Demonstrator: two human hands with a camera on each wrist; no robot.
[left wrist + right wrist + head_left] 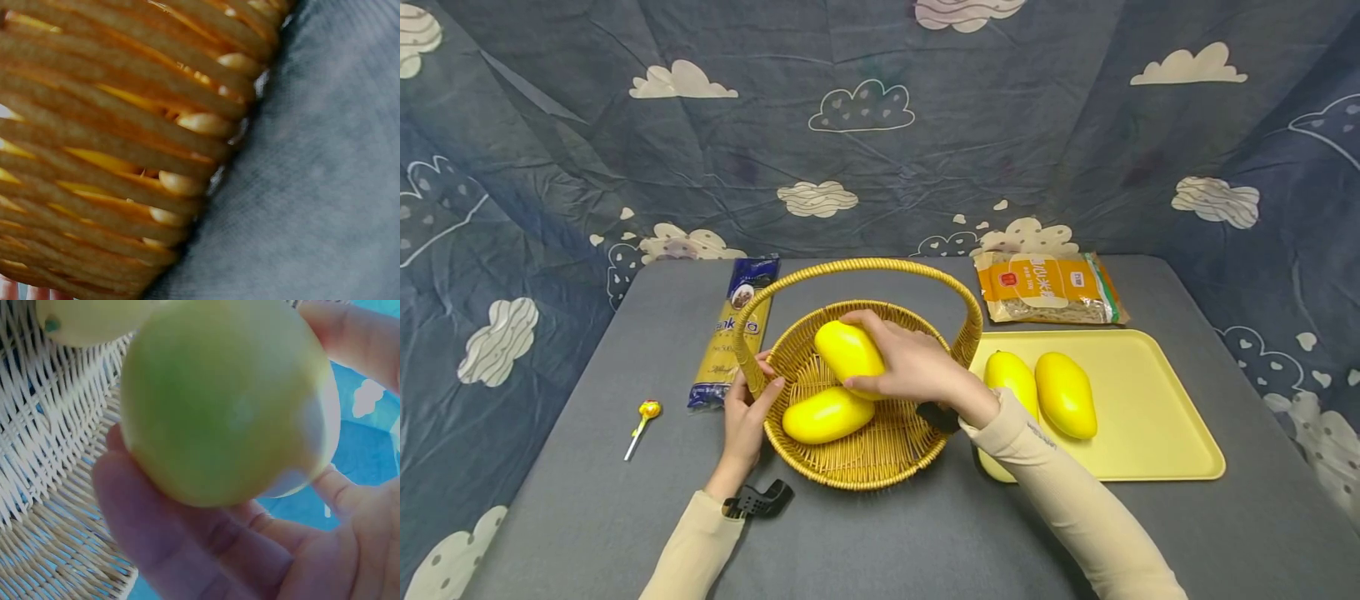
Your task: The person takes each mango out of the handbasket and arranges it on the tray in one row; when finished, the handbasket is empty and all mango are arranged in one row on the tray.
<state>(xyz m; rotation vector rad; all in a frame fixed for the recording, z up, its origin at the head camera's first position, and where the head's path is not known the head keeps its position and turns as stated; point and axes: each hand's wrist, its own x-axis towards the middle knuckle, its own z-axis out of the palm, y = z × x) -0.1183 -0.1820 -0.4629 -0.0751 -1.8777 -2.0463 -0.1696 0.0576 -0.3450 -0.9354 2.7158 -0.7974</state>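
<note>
A yellow mango (pixel 850 350) is gripped by my right hand (pixel 917 358), fingers over its far side and thumb on its near side. It is held in the wicker basket (pixel 865 475), above and behind a second mango (pixel 827 415) lying on the bottom. The right wrist view shows the held mango (pixel 225 406) end-on, with a greenish end. At the basket's left rim, by the foot of its arched handle, my left hand (pixel 747 421) holds on with thumb and fingers. Only woven basket wall (pixel 112 137) and a few fingertips (pixel 37 292) show in the left wrist view.
Right of the basket, a pale yellow tray (pixel 1157 417) bears two mangoes (pixel 1066 396), one partly behind my right sleeve. A noodle packet (pixel 1048 287) lies behind the tray. A blue-and-gold pasta packet (pixel 730 333) and a lollipop (pixel 643 425) lie to the left.
</note>
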